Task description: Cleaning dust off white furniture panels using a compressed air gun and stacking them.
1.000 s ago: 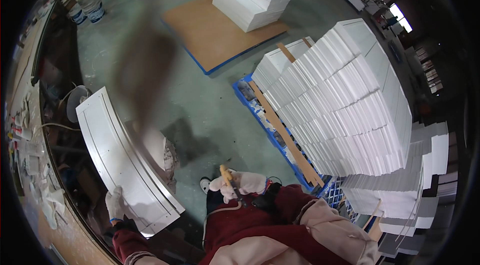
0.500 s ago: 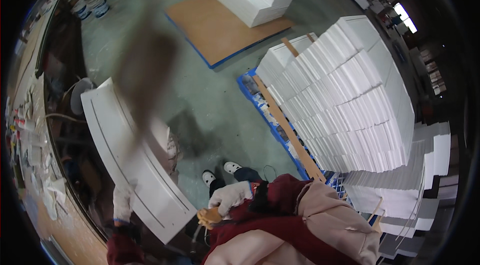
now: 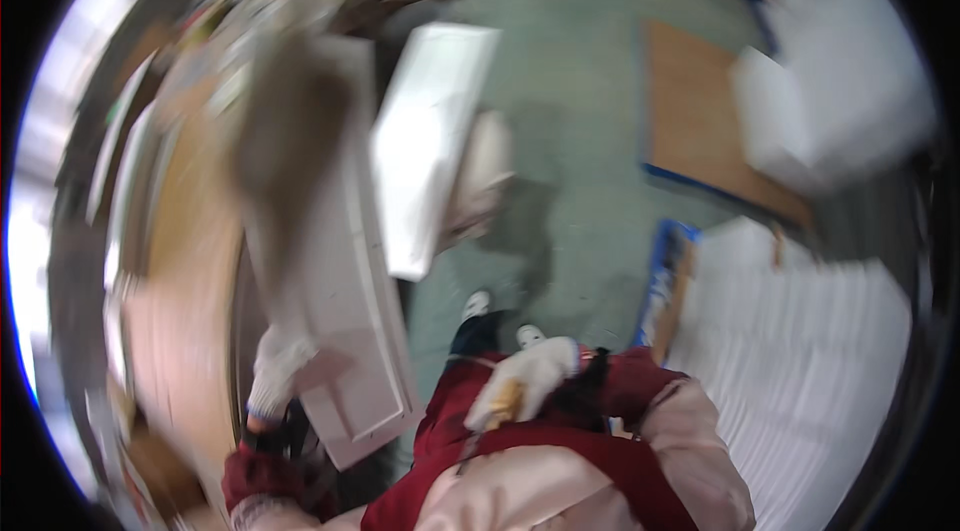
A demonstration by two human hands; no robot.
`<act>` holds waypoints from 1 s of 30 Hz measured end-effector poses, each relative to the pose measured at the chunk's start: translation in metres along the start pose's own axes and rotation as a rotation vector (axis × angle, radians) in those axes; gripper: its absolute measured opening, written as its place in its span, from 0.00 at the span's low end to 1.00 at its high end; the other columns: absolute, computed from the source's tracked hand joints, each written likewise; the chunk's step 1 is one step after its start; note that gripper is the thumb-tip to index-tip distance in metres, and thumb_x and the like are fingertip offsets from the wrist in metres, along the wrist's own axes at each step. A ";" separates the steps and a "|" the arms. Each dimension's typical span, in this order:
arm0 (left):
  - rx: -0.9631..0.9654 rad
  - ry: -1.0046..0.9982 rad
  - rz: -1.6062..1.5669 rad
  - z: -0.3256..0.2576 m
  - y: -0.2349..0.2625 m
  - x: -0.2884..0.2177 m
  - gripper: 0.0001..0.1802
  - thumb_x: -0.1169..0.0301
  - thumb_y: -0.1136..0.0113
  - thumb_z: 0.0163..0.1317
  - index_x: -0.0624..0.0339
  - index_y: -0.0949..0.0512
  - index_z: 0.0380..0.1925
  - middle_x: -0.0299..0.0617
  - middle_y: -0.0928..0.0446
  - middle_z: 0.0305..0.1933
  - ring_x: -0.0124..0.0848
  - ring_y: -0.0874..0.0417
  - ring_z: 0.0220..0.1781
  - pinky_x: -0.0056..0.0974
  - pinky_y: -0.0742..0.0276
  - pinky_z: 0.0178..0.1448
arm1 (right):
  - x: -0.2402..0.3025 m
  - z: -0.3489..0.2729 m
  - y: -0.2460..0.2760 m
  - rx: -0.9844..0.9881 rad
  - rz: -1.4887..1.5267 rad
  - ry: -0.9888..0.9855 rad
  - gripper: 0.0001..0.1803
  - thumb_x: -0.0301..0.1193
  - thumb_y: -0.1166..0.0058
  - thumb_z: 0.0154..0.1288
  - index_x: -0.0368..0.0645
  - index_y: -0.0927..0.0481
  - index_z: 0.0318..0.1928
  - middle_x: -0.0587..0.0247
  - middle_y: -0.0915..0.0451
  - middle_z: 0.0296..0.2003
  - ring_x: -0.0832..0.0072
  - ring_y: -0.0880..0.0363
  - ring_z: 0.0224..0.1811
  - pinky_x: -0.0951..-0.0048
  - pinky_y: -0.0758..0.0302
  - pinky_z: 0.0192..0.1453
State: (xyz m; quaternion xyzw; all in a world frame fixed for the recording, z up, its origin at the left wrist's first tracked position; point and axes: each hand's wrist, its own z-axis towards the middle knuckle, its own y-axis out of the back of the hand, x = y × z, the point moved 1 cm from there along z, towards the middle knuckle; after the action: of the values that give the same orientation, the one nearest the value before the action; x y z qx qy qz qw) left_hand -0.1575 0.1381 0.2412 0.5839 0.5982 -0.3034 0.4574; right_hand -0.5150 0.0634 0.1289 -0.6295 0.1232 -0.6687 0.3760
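Observation:
My left hand point(image 3: 280, 368), in a white knit glove, is closed at the left edge of a long white door-like panel point(image 3: 365, 301) with a raised frame moulding. The panel lies tilted at my left, pinkish in the shade. My right hand point(image 3: 535, 379), gloved too, is held before my waist. It is closed round a small tool with a tan handle point(image 3: 506, 401); a thin greyish part points down from it, its kind blurred. Beyond the first panel lies a second, brighter white panel point(image 3: 430, 146), with crumpled pale material point(image 3: 485, 176) at its right side.
At left runs a long wood-coloured bench point(image 3: 190, 321). Stacked white panels point(image 3: 790, 361) stand on a blue pallet point(image 3: 655, 281) at right. Farther off, a brown board point(image 3: 690, 111) carries another white stack point(image 3: 840, 81). A dark blur point(image 3: 285, 131) hides part of the left side.
My view has swung left, smearing the picture. The panel at my left hand now shows its framed face, apart from the second panel. My right hand still holds the tan-handled tool.

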 end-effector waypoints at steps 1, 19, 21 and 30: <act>-0.091 -0.038 0.062 -0.042 -0.012 -0.008 0.17 0.72 0.41 0.61 0.64 0.30 0.49 0.37 0.22 0.37 0.26 0.21 0.37 0.31 0.23 0.43 | -0.001 -0.002 -0.003 0.161 -0.205 0.078 0.32 0.20 0.39 0.54 0.32 0.32 0.61 0.54 0.28 0.58 0.72 0.33 0.62 0.71 0.39 0.67; -0.988 0.471 -0.431 -0.363 -0.126 0.157 0.17 0.70 0.37 0.53 0.63 0.26 0.42 0.33 0.25 0.33 0.22 0.24 0.34 0.29 0.26 0.40 | -0.065 0.112 0.017 -0.135 -0.864 -0.744 0.14 0.37 0.45 0.59 0.48 0.25 0.44 0.63 0.19 0.34 0.70 0.22 0.29 0.70 0.26 0.32; -1.036 0.557 -0.422 -0.380 -0.135 0.186 0.17 0.70 0.37 0.53 0.63 0.26 0.43 0.34 0.24 0.33 0.23 0.24 0.34 0.30 0.25 0.41 | -0.074 0.135 -0.003 0.171 -1.234 -0.882 0.17 0.46 0.46 0.59 0.56 0.24 0.47 0.58 0.20 0.42 0.54 0.24 0.50 0.57 0.28 0.51; -0.941 0.375 -0.848 -0.401 -0.179 0.221 0.21 0.68 0.37 0.56 0.67 0.26 0.47 0.39 0.22 0.40 0.28 0.22 0.40 0.34 0.25 0.47 | -0.124 0.223 0.000 0.306 -1.410 -0.579 0.13 0.41 0.47 0.58 0.48 0.24 0.39 0.52 0.20 0.33 0.52 0.21 0.38 0.56 0.25 0.42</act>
State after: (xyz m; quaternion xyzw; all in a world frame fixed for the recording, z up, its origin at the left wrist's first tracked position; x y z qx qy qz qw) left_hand -0.3872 0.5671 0.1704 0.0783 0.9146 -0.0567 0.3926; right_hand -0.3155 0.2135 0.0756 -0.6499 -0.5033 -0.5682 -0.0384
